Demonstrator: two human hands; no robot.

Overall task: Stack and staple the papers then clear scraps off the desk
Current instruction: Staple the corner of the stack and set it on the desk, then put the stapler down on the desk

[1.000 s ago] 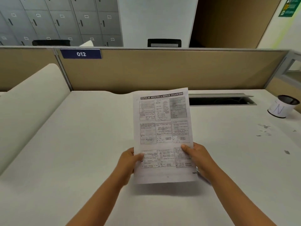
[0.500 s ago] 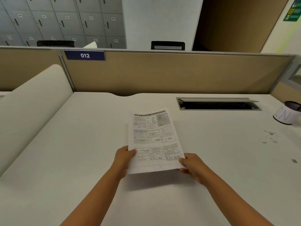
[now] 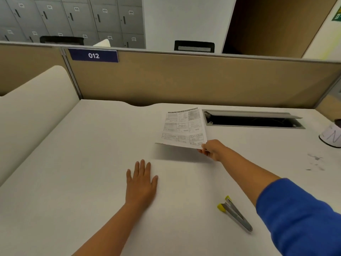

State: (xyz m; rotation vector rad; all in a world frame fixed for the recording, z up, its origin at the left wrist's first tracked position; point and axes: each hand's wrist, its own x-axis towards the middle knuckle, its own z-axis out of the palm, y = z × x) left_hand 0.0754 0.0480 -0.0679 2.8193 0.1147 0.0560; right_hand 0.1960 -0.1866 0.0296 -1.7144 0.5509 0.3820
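A printed stack of papers (image 3: 183, 127) hangs low over the far middle of the white desk (image 3: 83, 163), casting a shadow below its near edge. My right hand (image 3: 212, 149) pinches its near right corner, arm stretched forward. My left hand (image 3: 141, 182) lies flat on the desk with fingers straight, apart from the papers. A grey stapler with yellow ends (image 3: 235, 213) lies on the desk near the right, under my right forearm. Small scraps (image 3: 315, 161) dot the desk at the far right.
An open cable slot (image 3: 252, 120) is cut into the desk just right of the papers. A white cup with a dark rim (image 3: 331, 135) stands at the right edge. A tan partition (image 3: 184, 80) walls the back; a cream side panel (image 3: 27, 111) rises on the left.
My left hand let go of the papers and dropped flat on the desk. My right hand carried the papers forward and to the right. The stapler has come into view.
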